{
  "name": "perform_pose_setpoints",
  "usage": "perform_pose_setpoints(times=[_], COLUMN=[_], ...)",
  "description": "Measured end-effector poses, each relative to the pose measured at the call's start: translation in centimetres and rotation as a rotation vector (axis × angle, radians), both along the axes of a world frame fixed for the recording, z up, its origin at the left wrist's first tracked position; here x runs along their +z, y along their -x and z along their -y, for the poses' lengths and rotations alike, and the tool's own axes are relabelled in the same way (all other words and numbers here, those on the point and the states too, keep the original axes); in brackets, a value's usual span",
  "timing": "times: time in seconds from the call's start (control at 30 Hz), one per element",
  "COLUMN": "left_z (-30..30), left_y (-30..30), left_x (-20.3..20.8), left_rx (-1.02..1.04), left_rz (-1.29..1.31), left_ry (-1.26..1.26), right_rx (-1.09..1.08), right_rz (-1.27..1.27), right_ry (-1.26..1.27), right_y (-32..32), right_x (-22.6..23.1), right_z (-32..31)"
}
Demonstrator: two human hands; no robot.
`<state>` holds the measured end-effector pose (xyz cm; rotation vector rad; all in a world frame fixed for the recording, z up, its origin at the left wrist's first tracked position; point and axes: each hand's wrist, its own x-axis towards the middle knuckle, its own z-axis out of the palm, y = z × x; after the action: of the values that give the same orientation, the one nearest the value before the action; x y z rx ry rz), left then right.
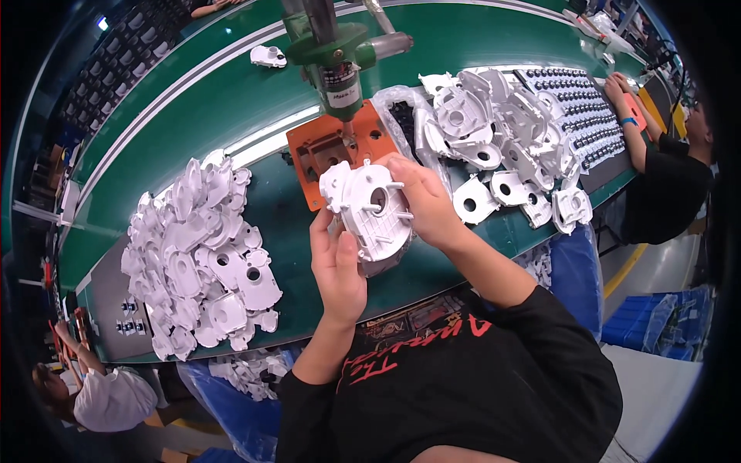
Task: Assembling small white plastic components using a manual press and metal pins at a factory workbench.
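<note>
Between both hands I hold a white moulded plastic housing [370,216] with a round hole and several pegs, tilted in front of my chest. My left hand [337,266] grips its lower left side, fingers behind it. My right hand [423,199] wraps its upper right edge. Just beyond it lies an orange fixture block [309,163] with a recess, partly hidden by the housing. A green press [330,58] stands over the fixture, its spindle [347,131] pointing down into it.
Heaps of white plastic housings lie at left [193,255] and right [502,123]. A tray of small black parts [579,108] sits farther right. One housing [268,56] rests on the green belt [224,92] behind. Blue bins [648,324] stand on the floor; co-workers sit on either side.
</note>
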<state>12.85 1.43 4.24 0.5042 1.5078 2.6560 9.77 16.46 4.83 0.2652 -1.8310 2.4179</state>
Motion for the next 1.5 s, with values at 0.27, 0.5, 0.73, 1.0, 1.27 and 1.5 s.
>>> perform_pose_setpoints(times=[0.27,0.5,0.73,1.0,1.27,1.5], left_z=[0.2,2.5,5.6,2.2,1.0,1.6], left_y=[-0.2,1.5,4.7,11.1,12.8,12.5], left_x=[0.2,1.2,0.5,-0.6,-2.1,-2.4], left_rx=[0.041,0.23,0.541,0.34,0.356,0.328], left_rz=[-0.067,-0.071,-0.412,-0.872,-0.843,-0.892], left_ry=[0.115,0.121,0.637,1.279,1.304,1.276], right_rx=[-0.385,-0.337,-0.141,-0.196,-0.201,-0.144], right_rz=[-0.402,-0.52,-0.595,-0.625,-0.601,-0.535], right_ry=[-0.578,-0.911,-1.256,-1.195,-0.919,-0.708], right_y=[-0.5,-0.3,-0.9,-0.7,-0.6,-0.5], right_x=[1.3,1.0,-1.3,-2.7,-2.6,-2.4], right_z=[0.5,-0.1,1.9,1.7,1.0,1.5])
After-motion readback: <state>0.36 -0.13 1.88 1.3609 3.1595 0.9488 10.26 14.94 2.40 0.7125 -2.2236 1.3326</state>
